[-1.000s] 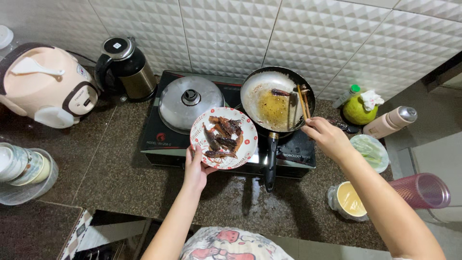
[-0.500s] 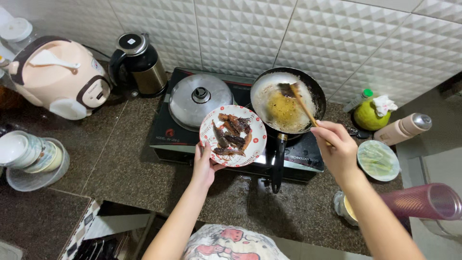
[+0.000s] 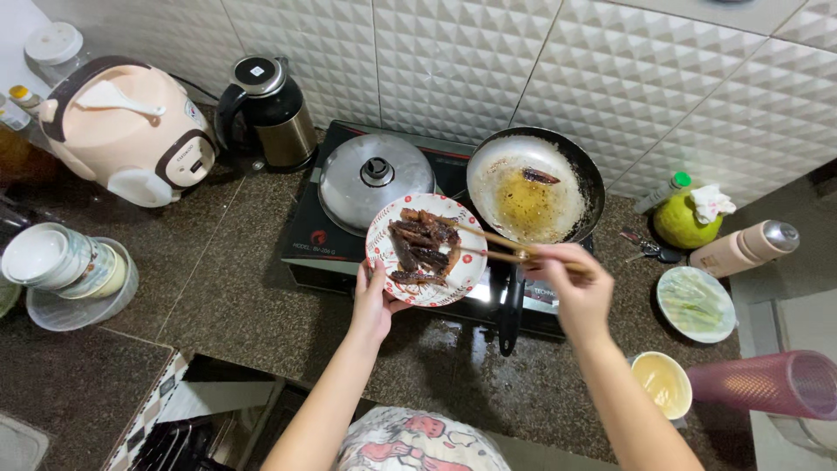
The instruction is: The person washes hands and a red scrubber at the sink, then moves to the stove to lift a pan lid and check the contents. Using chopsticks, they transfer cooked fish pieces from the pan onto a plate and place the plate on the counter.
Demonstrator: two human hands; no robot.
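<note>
- Starting on the left: pink rice cooker (image 3: 122,131) and a steel kettle (image 3: 270,109) sit against the tiled wall, with stacked bowls (image 3: 65,275) nearer the counter edge.
- Left hand (image 3: 375,305) has its fingers curled under the rim of a patterned plate (image 3: 425,249), holding it roughly level over the front of the stove (image 3: 323,244), just below the pot lid (image 3: 375,179). Dark fried strips are piled on the plate.
- Chopsticks (image 3: 488,244) are pinched in the right hand (image 3: 571,283); their long axis runs right to left, tips pointing at the food on the plate.
- Frying pan (image 3: 534,183) behind holds oil and one last piece, handle pointing toward the person.
- Far right: green fruit (image 3: 680,222), small plate (image 3: 696,303), cup (image 3: 663,384).
</note>
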